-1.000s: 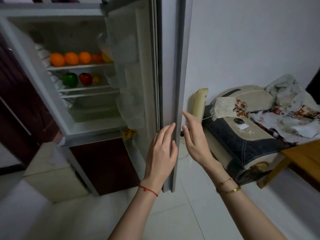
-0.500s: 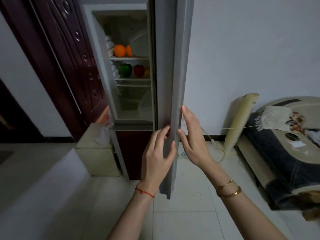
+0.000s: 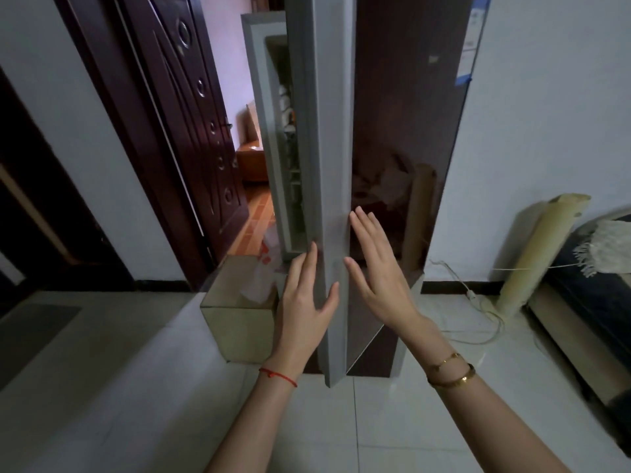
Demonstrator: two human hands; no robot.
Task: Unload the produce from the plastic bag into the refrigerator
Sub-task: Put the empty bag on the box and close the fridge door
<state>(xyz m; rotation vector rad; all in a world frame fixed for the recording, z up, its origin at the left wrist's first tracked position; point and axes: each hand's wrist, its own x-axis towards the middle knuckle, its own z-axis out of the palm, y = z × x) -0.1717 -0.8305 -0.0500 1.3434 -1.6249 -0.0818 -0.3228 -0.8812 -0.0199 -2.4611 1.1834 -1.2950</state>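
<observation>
Fridge door nearly edge-on, a narrow gap showing the fridge interior; no produce can be made out inside. Left hand flat on the door's grey edge, fingers together, thumb apart. Right hand open against the dark front, fingers slightly spread.

Your two bare hands frame the pale grey edge of the tall refrigerator door, whose outer face is glossy dark maroon. Left of that door, a dark reddish-brown wooden room door carries carved oval and ring motifs. A thin red string bracelet circles your left wrist; two gold bangles circle your right. Below the refrigerator door, the floor of glossy white tiles shows thin dark grout lines. Right of it stands a cream-yellow rolled mat against a white wall.
</observation>
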